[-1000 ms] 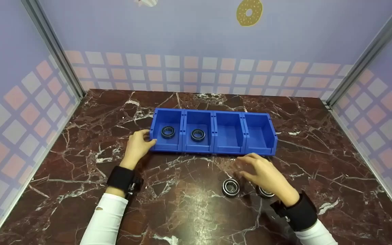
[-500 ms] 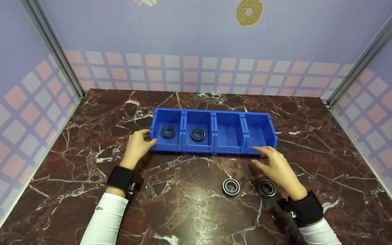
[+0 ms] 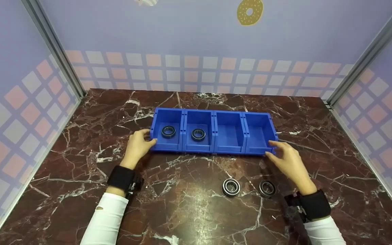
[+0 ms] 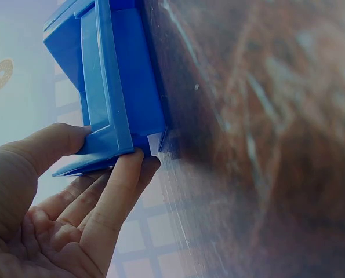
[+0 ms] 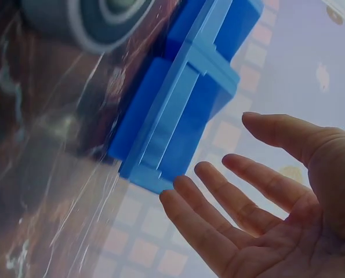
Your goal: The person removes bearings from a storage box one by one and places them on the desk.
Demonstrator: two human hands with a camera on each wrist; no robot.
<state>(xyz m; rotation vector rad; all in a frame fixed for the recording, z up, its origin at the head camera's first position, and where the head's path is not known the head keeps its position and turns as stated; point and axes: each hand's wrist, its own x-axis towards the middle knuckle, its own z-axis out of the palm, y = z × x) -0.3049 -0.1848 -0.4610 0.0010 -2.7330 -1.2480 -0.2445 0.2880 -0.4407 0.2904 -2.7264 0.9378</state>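
Note:
A row of blue storage bins point(image 3: 229, 149) stands joined side by side on the table. My left hand point(image 3: 137, 146) pinches its left end, the thumb over the inner side and the fingers against the outer wall, as the left wrist view confirms. Around the row's right front corner is my right hand point(image 3: 289, 161), fingers extended and spread, nothing held; in the right wrist view its fingertips are right at the bin's end. One ball bearing point(image 3: 168, 136) lies in the leftmost bin and another bearing point(image 3: 198, 139) in the second. The two right bins hold nothing visible.
Two more bearings lie on the dark marble table point(image 3: 168, 217) before the row: a bright-rimmed bearing point(image 3: 231, 194) and a darker bearing point(image 3: 267, 195) close to the right forearm. Patterned panels point(image 3: 196, 41) enclose the table at the back and both sides.
My right hand has moved right, from above the table near the loose bearings to the row's right end, uncovering the darker bearing. My left hand and the bins have stayed put.

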